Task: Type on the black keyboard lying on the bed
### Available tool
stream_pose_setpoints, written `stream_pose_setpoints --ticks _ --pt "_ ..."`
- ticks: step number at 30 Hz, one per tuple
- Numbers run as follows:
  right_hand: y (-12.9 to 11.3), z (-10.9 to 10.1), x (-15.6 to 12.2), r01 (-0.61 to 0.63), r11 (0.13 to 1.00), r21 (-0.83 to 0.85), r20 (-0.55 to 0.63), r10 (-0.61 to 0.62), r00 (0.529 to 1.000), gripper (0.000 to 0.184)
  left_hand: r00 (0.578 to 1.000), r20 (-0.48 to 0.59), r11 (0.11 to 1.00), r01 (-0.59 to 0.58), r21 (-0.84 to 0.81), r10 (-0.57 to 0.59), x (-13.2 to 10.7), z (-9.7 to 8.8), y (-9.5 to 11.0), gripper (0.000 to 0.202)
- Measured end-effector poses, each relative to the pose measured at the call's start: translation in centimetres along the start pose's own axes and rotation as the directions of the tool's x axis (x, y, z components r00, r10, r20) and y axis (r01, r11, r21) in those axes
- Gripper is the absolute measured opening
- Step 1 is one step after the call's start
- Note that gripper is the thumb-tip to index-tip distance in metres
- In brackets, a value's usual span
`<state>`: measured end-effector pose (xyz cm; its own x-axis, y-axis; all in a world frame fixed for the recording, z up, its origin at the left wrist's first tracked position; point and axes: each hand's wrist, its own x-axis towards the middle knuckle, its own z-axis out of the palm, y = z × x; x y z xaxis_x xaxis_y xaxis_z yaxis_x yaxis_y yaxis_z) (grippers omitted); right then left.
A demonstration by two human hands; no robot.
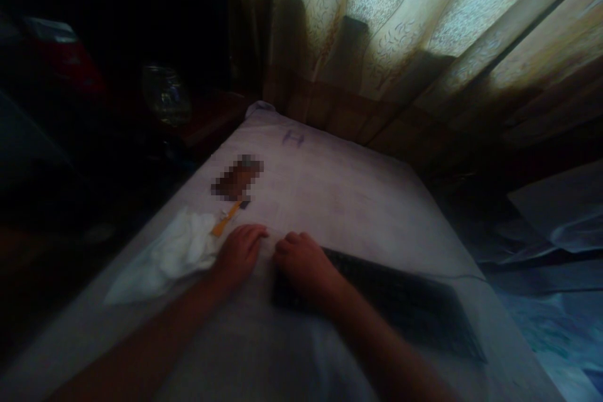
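Note:
My left hand (240, 252) lies flat on the pale cloth-covered surface (339, 201), fingers stretched forward, touching the edge of a crumpled white tissue or cloth (174, 254). My right hand (304, 267) rests on the left end of a black keyboard (391, 301), its fingers curled under; whether it holds anything is hidden. A small orange-handled tool (225, 221) lies just beyond my left hand, and a blurred brown rectangular item (237, 178) lies further back.
Patterned curtains (377, 19) hang behind the surface, lit from outside. A glass jar (164, 93) and a red object (61, 56) sit in the dark at the left. Bluish sheets (556, 226) lie at the right.

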<state>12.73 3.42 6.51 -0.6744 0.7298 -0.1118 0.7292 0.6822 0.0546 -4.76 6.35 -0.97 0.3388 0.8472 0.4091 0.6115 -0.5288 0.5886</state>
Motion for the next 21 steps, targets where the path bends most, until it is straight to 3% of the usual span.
stream_pose_setpoints --ticks 17,21 --pt "-3.5 0.2 -1.9 0.091 0.995 0.033 0.029 -0.092 0.995 0.016 0.999 0.031 1.000 -0.018 0.016 0.017 -0.1 0.3 -0.6 0.026" --pt "-4.1 0.4 -2.4 0.107 0.993 0.046 -0.017 -0.106 0.994 0.015 0.999 0.030 1.000 -0.014 0.012 0.014 -0.2 0.5 -0.7 0.027"
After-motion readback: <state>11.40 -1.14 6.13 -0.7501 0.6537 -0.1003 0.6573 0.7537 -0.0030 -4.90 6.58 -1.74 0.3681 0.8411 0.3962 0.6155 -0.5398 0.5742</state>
